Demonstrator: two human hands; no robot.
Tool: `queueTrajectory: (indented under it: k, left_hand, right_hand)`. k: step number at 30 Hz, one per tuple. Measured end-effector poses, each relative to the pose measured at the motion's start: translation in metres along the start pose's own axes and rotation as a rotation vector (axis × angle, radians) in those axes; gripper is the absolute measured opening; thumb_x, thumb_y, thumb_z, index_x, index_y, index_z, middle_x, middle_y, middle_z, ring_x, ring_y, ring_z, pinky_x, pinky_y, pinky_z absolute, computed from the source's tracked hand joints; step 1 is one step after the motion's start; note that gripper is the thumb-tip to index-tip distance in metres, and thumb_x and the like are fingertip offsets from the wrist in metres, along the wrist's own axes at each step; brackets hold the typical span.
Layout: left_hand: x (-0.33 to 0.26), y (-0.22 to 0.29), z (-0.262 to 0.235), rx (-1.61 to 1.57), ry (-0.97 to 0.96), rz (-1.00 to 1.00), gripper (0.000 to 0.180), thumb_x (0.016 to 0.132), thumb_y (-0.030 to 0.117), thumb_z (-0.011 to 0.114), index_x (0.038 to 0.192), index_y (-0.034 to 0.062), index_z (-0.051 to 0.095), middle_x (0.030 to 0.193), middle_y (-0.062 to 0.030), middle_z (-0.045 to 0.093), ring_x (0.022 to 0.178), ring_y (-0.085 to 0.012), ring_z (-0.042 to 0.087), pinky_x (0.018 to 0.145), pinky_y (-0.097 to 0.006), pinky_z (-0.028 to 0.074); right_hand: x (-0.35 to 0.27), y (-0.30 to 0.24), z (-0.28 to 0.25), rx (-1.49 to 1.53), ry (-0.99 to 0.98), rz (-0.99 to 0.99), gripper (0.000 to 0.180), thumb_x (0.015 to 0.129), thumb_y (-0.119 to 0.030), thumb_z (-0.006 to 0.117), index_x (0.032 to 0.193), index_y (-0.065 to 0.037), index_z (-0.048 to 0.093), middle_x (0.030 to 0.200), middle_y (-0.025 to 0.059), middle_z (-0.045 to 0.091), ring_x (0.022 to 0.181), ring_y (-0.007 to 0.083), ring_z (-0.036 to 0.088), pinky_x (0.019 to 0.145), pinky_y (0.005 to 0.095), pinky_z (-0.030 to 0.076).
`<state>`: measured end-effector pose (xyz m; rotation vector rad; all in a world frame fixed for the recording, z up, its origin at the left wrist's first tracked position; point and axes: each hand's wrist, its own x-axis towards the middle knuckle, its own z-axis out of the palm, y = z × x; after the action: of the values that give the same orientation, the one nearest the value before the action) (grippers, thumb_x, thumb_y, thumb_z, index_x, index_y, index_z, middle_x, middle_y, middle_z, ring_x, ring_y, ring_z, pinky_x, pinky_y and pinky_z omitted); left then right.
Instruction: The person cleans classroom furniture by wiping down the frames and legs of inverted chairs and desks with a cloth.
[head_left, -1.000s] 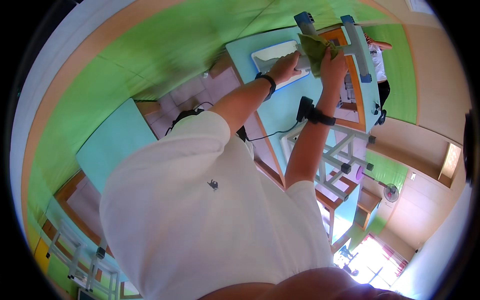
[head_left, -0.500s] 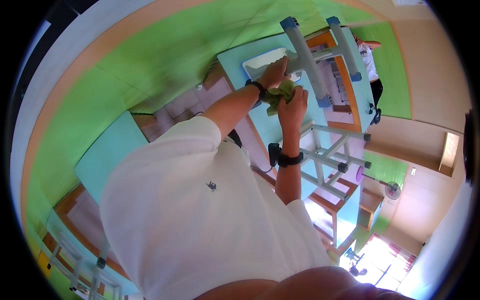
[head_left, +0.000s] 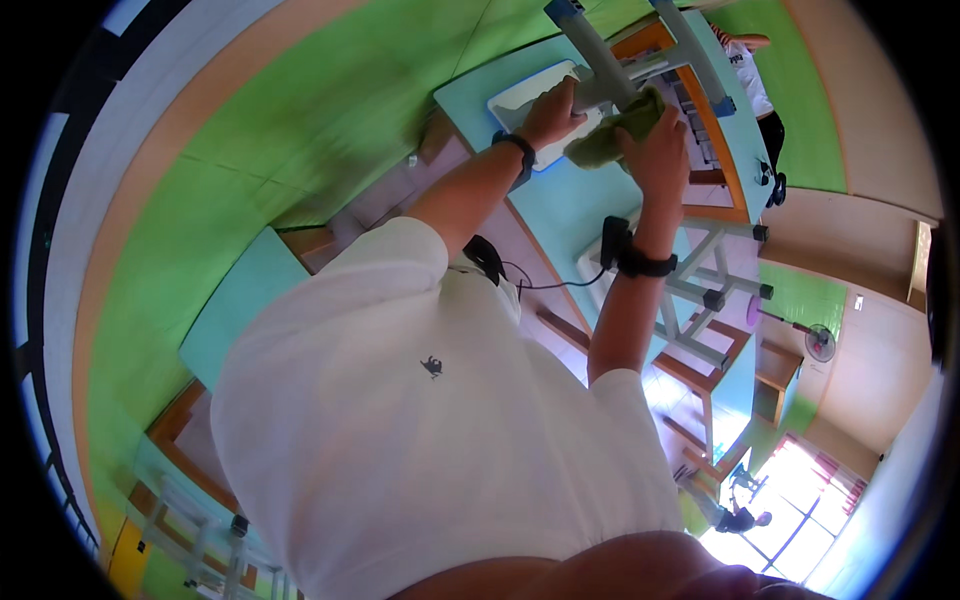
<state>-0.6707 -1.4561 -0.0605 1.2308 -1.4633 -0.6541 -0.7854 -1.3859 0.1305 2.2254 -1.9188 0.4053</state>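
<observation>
An upturned stool with grey legs (head_left: 600, 62) and dark blue foot caps lies on a light blue table (head_left: 585, 205). Its pale seat (head_left: 517, 98), edged in blue, is partly hidden behind my arm. My left hand (head_left: 553, 115) is closed around the grey post near the seat. In my right hand (head_left: 660, 155) is a bunched green cloth (head_left: 600, 143), its upper part against the lower end of the nearer leg. Both wrists wear black bands, and a dark box with a cable sits at the right one.
Another upturned grey-legged stool (head_left: 708, 290) lies just right of my right forearm. Beyond stands a wood-framed table (head_left: 735, 165), with a person (head_left: 748, 75) behind it. A standing fan (head_left: 820, 343) and another person (head_left: 738, 520) are farther right. Another blue table (head_left: 240, 300) is at left.
My right hand has moved right and up with the green cloth, away from my left hand and onto the stool leg. My left hand still holds the post. The whole view has shifted slightly.
</observation>
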Motion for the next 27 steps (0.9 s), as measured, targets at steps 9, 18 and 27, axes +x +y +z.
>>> queueTrajectory:
  k: [9, 18, 27]
  left_hand:
    - [0.003, 0.004, -0.004, -0.022, -0.055, 0.018, 0.048, 0.077, 0.016, 0.069, 0.112, 0.0001, 0.041, 0.093, -0.0256, 0.063, 0.090, -0.0432, 0.063, 0.075, -0.048, 0.050]
    - [0.010, 0.012, 0.004, 0.014, -0.061, -0.041, 0.050, 0.075, 0.015, 0.071, 0.112, 0.0015, 0.041, 0.095, -0.0249, 0.063, 0.089, -0.0448, 0.062, 0.077, -0.051, 0.051]
    - [0.004, 0.014, -0.003, 0.017, -0.065, -0.025, 0.051, 0.075, 0.016, 0.071, 0.113, 0.0003, 0.041, 0.098, -0.0280, 0.062, 0.092, -0.0470, 0.060, 0.077, -0.053, 0.049]
  right_hand:
    - [0.059, 0.027, 0.014, -0.218, -0.380, -0.064, 0.051, 0.066, -0.038, 0.077, 0.101, -0.005, 0.063, 0.092, 0.0167, 0.069, 0.092, 0.0341, 0.068, 0.079, 0.0450, 0.054]
    - [0.023, -0.002, 0.005, -0.360, -0.124, -0.128, 0.028, 0.079, -0.021, 0.065, 0.102, -0.005, 0.062, 0.089, 0.0144, 0.067, 0.082, 0.0313, 0.067, 0.071, 0.0431, 0.054]
    - [-0.130, 0.015, 0.088, 0.155, -0.290, 0.004, 0.045, 0.079, -0.004, 0.059, 0.123, -0.008, 0.050, 0.099, 0.0160, 0.063, 0.087, 0.0360, 0.065, 0.073, 0.0460, 0.054]
